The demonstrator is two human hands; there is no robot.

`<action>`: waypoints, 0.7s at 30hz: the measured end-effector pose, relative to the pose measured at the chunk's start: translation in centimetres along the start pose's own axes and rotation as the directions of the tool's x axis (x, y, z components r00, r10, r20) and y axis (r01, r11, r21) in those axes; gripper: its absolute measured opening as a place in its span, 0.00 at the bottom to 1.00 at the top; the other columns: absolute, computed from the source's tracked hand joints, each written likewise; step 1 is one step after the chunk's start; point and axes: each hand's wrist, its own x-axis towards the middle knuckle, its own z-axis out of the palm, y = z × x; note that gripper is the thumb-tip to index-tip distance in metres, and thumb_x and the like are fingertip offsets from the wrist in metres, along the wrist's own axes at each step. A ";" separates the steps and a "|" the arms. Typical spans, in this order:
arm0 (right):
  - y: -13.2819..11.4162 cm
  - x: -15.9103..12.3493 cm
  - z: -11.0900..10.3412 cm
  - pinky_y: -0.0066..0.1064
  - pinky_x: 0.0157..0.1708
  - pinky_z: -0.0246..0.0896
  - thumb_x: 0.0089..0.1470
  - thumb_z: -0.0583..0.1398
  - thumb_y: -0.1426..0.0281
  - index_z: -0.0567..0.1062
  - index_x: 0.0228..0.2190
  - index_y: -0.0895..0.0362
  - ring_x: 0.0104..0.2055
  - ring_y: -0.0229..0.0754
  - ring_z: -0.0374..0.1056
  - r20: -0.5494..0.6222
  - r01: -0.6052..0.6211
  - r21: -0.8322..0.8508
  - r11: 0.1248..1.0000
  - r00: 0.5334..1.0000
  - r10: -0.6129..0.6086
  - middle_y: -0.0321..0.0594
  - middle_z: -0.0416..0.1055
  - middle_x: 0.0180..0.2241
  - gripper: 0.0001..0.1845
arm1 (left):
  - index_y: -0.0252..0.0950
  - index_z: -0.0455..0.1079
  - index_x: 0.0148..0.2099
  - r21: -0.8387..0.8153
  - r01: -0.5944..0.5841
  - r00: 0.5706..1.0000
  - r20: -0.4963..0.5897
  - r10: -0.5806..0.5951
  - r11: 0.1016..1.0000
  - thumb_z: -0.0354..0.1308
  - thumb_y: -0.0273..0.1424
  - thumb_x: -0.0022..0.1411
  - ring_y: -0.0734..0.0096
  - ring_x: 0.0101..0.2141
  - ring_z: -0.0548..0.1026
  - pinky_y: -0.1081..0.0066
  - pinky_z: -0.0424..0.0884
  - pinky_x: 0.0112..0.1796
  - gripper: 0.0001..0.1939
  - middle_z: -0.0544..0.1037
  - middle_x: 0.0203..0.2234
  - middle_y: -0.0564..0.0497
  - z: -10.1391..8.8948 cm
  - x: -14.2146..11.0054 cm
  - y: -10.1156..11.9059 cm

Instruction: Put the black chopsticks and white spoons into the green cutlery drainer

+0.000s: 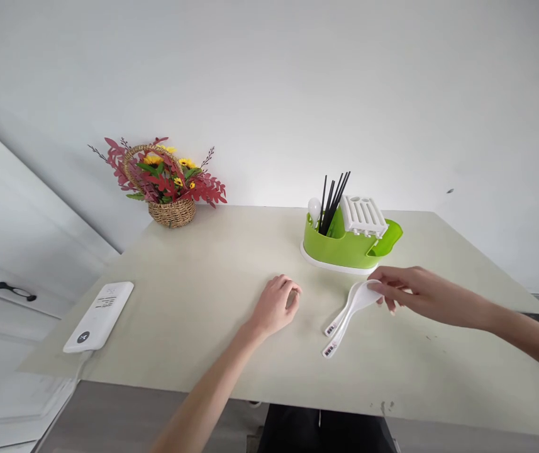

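Note:
Two white spoons (354, 306) are pinched together at their bowls by my right hand (404, 290), between thumb and fingers. Their handles slant down toward the front left, with small printed labels near the ends. On the table to the left of the spoons rests my left hand (276, 305), its fingers curled and its thumb bent toward the index finger, holding nothing. Behind both hands stands a green utensil holder (344, 250) on a white base. Several black chopsticks (333, 204) and another white spoon (314, 211) stand upright in its left part.
A white slotted rack (363, 217) with hooks sits on the holder, beside a green side tray (387, 239). A wicker basket of artificial flowers (172, 212) stands at the back left. A white power bank (99, 316) with a cable lies at the table's left edge.

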 end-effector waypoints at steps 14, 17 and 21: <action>-8.3 2.2 -6.1 0.37 0.29 0.52 0.75 0.43 0.54 0.79 0.48 0.51 0.33 0.48 0.73 -0.753 -0.233 -0.592 0.771 0.501 -0.427 0.47 0.82 0.40 0.28 | 0.41 0.69 0.44 -0.011 0.009 1.000 0.007 -0.009 1.000 0.53 0.24 0.70 0.62 0.45 0.76 0.59 0.72 0.50 0.07 0.76 0.41 0.49 0.0 0.0 0.0; -8.2 3.9 -6.3 0.35 0.28 0.44 0.75 0.45 0.58 0.79 0.49 0.53 0.32 0.43 0.70 -0.752 -0.349 -0.625 0.698 0.507 -0.420 0.45 0.83 0.43 0.25 | 0.41 0.69 0.44 -0.014 0.010 1.000 0.006 -0.010 1.000 0.53 0.24 0.70 0.62 0.45 0.76 0.59 0.72 0.50 0.07 0.76 0.41 0.48 0.0 0.0 -0.1; -7.7 6.3 -6.2 0.34 0.28 0.40 0.75 0.45 0.61 0.80 0.46 0.55 0.33 0.43 0.70 -0.671 -0.310 -0.703 0.640 0.588 -0.452 0.45 0.82 0.39 0.25 | 0.41 0.69 0.44 -0.023 0.010 1.000 0.000 -0.010 1.000 0.53 0.25 0.71 0.61 0.44 0.76 0.59 0.73 0.50 0.07 0.77 0.41 0.48 0.0 0.0 -0.1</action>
